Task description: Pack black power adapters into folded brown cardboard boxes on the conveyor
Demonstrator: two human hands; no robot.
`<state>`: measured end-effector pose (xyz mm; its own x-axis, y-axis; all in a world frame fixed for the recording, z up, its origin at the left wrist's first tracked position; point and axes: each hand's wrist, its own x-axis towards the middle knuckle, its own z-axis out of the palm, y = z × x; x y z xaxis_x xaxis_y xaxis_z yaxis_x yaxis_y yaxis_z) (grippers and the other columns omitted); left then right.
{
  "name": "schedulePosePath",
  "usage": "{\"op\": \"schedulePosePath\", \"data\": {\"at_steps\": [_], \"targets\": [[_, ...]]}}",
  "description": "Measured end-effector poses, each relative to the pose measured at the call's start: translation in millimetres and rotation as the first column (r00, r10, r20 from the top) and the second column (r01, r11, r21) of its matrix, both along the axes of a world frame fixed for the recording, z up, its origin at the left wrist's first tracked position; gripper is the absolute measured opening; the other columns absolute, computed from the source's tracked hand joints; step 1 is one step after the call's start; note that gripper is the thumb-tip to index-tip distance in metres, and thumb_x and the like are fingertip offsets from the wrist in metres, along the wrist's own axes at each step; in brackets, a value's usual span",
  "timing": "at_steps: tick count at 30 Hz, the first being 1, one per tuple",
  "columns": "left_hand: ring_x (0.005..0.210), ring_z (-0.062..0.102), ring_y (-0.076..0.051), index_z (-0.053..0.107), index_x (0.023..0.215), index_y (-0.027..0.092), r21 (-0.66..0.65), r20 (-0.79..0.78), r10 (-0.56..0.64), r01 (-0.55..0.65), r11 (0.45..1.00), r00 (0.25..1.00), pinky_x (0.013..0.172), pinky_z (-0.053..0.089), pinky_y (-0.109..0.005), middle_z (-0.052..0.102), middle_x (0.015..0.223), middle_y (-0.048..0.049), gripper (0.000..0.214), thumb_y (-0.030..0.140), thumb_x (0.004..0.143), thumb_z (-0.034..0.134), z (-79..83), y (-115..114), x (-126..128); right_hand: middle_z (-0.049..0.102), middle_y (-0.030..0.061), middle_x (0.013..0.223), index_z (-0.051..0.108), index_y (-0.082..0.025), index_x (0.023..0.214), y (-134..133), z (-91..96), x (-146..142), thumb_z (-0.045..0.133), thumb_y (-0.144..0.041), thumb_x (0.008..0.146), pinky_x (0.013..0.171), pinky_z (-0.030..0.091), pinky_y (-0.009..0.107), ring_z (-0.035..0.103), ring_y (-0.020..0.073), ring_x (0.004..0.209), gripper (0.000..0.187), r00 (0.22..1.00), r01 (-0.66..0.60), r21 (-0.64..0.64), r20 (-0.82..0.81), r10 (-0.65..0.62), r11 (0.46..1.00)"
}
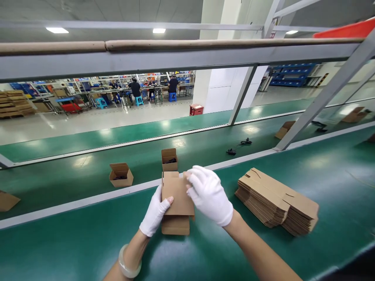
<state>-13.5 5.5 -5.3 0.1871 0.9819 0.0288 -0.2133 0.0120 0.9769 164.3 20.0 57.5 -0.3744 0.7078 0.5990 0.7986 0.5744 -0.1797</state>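
Note:
A flat-folded kraft cardboard carton (177, 199) lies partly opened on the green conveyor belt (88, 249) in front of me, its flaps spread. My left hand (155, 212), in a white glove, grips the carton's left side with the thumb on top. My right hand (208, 195), also gloved, pinches the carton's upper right edge with its fingertips. To the right of my right hand stands a stack of several flat cartons (275, 201), lying on the belt and not touched by either hand.
On a second green belt (193, 146) beyond a white rail (140, 187) stand open cartons (121, 175) (169, 159) with dark items inside. Black cables (238, 146) lie further along it. A grey metal frame (175, 58) crosses above. Co-workers (135, 88) sit at distant benches.

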Motion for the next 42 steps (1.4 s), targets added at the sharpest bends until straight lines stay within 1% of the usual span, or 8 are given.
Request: {"op": "schedulePosePath", "data": {"at_steps": [12,17,21,24,26,28,35,42], "targets": [[0.127,0.042,-0.027,0.022,0.141,0.022,0.162,-0.306,-0.057,0.111,0.98,0.95,0.104,0.036,-0.036,0.037,0.143,-0.0098,0.081,0.039,0.073,0.063,1.5,-17.6,-0.2,0.058,0.0032,0.063,0.062,-0.018,0.077,1.1,-10.5,-10.4,0.041,-0.035,0.09,0.061,0.034,0.029,0.05,0.0169,0.059,0.03,0.88,-0.177,-0.307,0.376,0.29,0.935],[0.097,0.057,-0.024,0.056,0.105,0.021,0.237,-0.527,-0.014,0.163,0.958,0.85,0.084,0.046,-0.034,0.061,0.106,-0.0065,0.039,0.04,0.072,0.064,8.7,-16.5,-5.9,0.061,0.0043,0.067,0.063,-0.02,0.08,-6.0,-21.9,-1.2,0.039,-0.03,0.088,0.068,0.041,0.031,0.054,0.0174,0.065,0.027,0.954,-0.284,-0.238,0.031,0.299,0.929],[0.075,0.055,-0.018,0.051,0.081,0.021,0.346,-0.577,0.107,0.124,0.93,0.809,0.068,0.046,-0.029,0.056,0.082,-0.0014,0.024,0.039,0.072,0.063,8.9,-16.4,-9.0,0.063,0.0098,0.103,0.058,-0.022,0.105,-2.0,-23.5,10.1,0.035,-0.03,0.088,0.09,0.041,0.04,0.056,0.0217,0.098,0.03,0.862,-0.141,-0.261,-0.507,-0.011,0.955],[0.087,0.056,-0.02,0.05,0.083,0.021,0.436,-0.549,0.143,0.136,0.89,0.823,0.074,0.046,-0.032,0.055,0.098,-0.0045,0.023,0.035,0.071,0.064,8.0,-17.3,-7.5,0.059,0.0094,0.118,0.049,-0.022,0.119,1.3,-22.4,13.7,0.037,-0.042,0.088,0.095,0.041,0.04,0.052,0.0215,0.112,0.039,0.677,-0.463,-0.551,-0.725,-0.124,0.694],[0.096,0.057,-0.022,0.049,0.085,0.021,0.472,-0.534,0.135,0.161,0.867,0.835,0.08,0.047,-0.034,0.053,0.11,-0.0072,0.023,0.033,0.071,0.064,7.9,-17.8,-5.1,0.06,0.0092,0.118,0.05,-0.022,0.118,1.7,-23.9,11.8,0.042,-0.048,0.085,0.094,0.043,0.039,0.053,0.0221,0.112,0.043,0.558,-0.723,-0.566,-0.817,-0.149,0.397],[0.102,0.056,-0.024,0.049,0.084,0.021,0.497,-0.538,0.132,0.187,0.848,0.833,0.084,0.046,-0.036,0.05,0.118,-0.0091,0.023,0.032,0.072,0.065,8.4,-18.2,-3.0,0.06,0.0086,0.117,0.051,-0.021,0.116,1.0,-28.7,8.2,0.053,-0.044,0.078,0.093,0.044,0.038,0.055,0.0228,0.11,0.045,0.466,-0.832,-0.504,-0.862,-0.2,0.233],[0.099,0.058,-0.023,0.047,0.083,0.022,0.498,-0.543,0.113,0.211,0.841,0.832,0.084,0.046,-0.036,0.058,0.113,-0.0086,0.024,0.028,0.07,0.066,8.6,-20.3,-3.2,0.058,0.0106,0.123,0.048,-0.018,0.124,7.1,-36.4,14.2,0.065,-0.03,0.063,0.096,0.04,0.04,0.054,0.0247,0.112,0.064,0.513,-0.833,-0.542,-0.832,-0.212,0.109],[0.085,0.059,-0.019,0.046,0.091,0.023,0.59,-0.507,0.125,0.237,0.772,0.853,0.076,0.046,-0.033,0.061,0.098,-0.006,0.025,0.03,0.074,0.063,7.5,-21.9,-0.7,0.064,0.003,0.095,0.064,-0.016,0.1,22.0,5.7,21.0,0.058,-0.036,0.075,0.073,0.044,0.027,0.057,0.0189,0.088,0.033,0.833,-0.519,-0.833,-0.441,0.335,0.193]]}}
